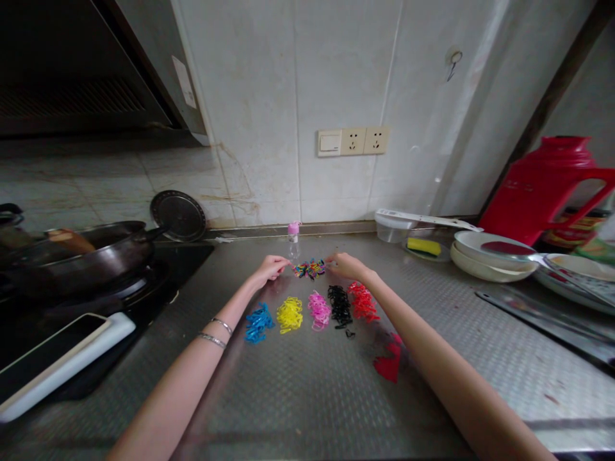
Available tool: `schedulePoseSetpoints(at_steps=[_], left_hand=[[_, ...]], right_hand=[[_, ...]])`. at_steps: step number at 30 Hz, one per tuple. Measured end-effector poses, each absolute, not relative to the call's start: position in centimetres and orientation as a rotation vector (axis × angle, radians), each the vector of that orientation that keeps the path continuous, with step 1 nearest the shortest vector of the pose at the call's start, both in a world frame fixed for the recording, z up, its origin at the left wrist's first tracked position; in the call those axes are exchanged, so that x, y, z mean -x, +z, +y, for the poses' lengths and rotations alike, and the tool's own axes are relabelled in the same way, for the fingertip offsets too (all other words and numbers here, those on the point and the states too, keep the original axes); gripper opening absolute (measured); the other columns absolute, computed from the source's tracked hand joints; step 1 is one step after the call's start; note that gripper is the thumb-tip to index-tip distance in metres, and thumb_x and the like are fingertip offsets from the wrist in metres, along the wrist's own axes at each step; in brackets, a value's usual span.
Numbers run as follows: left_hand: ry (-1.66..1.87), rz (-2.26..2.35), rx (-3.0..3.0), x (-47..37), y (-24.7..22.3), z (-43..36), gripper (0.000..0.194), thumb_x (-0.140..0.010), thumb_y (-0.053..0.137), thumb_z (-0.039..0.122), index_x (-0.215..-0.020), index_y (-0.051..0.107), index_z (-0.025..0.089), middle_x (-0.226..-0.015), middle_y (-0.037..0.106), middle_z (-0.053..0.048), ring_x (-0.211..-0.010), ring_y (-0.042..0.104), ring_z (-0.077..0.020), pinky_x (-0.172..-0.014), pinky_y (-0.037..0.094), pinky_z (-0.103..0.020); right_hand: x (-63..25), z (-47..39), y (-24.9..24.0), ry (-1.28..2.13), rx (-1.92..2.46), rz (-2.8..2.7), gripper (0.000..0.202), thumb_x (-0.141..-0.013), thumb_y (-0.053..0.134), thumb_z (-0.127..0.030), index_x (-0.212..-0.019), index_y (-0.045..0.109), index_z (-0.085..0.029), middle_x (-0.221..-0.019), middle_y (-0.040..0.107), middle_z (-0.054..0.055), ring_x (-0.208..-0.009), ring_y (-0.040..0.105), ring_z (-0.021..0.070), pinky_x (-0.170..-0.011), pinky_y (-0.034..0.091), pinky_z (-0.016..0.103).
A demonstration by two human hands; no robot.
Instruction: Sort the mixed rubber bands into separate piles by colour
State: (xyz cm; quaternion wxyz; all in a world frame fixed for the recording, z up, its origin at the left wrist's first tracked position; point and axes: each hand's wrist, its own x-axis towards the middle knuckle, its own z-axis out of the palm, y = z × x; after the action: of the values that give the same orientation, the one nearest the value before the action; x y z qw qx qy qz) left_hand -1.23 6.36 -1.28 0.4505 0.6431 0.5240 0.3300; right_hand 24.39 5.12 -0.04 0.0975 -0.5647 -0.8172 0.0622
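A mixed heap of small coloured rubber bands lies on the metal counter between my hands. At its left edge my left hand is closed in a pinch, seemingly on a rubber band. My right hand reaches its right edge, fingers bent together; what they hold is too small to make out. Nearer to me, sorted piles form a row: blue bands, yellow bands, pink bands, black bands and red bands. The red pile is partly beside my right forearm.
Behind the heap stands a small clear bottle with a pink cap. A red heart-shaped piece lies by my right forearm. Left are a pan on the stove and a white device; right, stacked bowls, a knife and a red thermos.
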Motion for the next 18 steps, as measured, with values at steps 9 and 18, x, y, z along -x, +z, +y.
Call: schedulePoseSetpoints(at_steps=[9,18], left_hand=[[0.792,1.319,-1.579,1.4,-1.5,6.3,0.033,-0.069,0.056,0.039,-0.086,0.062,0.011,-0.049,0.041,0.006,-0.033,0.021,-0.0003,-0.034,0.012,-0.017],[0.769,1.332,-1.619,1.4,-1.8,6.4,0.034,-0.069,0.055,0.040,-0.088,0.063,0.012,-0.051,0.042,0.005,-0.034,0.020,-0.0005,-0.034,0.011,-0.017]], right_hand=[[-23.2,4.1,-0.9,-0.022,1.558,-2.517,0.028,-0.079,0.041,-0.017,-0.098,0.061,-0.019,-0.104,0.059,0.008,-0.100,0.049,0.0181,-0.083,0.036,0.022],[-23.2,3.9,-1.0,-0.077,1.584,-2.490,0.026,-0.081,0.039,-0.019,-0.096,0.061,-0.023,-0.103,0.059,0.006,-0.101,0.048,0.0192,-0.075,0.038,0.022]])
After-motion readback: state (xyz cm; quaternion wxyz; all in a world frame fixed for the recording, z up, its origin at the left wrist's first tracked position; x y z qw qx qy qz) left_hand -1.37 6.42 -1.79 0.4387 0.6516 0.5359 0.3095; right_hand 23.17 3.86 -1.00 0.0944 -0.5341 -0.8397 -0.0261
